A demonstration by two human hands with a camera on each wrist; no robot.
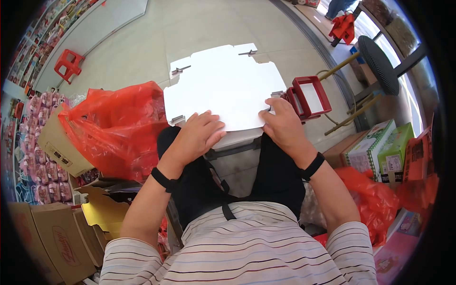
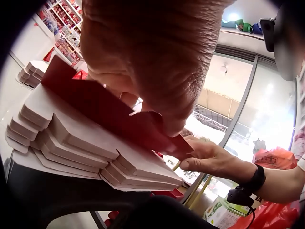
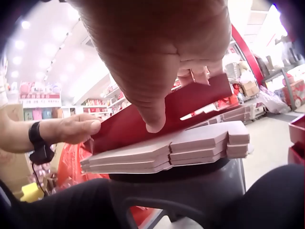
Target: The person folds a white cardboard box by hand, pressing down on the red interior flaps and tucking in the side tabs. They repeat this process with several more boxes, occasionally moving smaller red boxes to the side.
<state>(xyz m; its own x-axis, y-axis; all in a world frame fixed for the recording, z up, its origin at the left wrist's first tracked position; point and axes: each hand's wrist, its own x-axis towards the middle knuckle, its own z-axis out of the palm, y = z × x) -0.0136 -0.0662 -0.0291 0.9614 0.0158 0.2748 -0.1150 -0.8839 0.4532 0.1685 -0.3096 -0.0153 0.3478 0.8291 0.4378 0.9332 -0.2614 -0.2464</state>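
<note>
A flat die-cut box blank (image 1: 223, 85), white on top with notched corners and slots, lies before my knees. Its red underside (image 3: 128, 126) shows in both wrist views, where the near edge is tilted up. Beneath it is a stack of similar white blanks (image 2: 71, 138) on a dark stool (image 3: 167, 195). My left hand (image 1: 197, 133) holds the near edge left of centre, fingers over the white face. Further right, my right hand (image 1: 285, 121) grips the same edge near the corner slot. Each thumb lies against the red side.
Small red boxes (image 1: 311, 97) sit just right of the blank. A red plastic bag (image 1: 118, 123) and open carton (image 1: 66, 142) stand left. Right are a round black stool (image 1: 378, 65), a green box (image 1: 395, 152) and another red bag (image 1: 375, 204). A red stool (image 1: 70, 65) stands far left.
</note>
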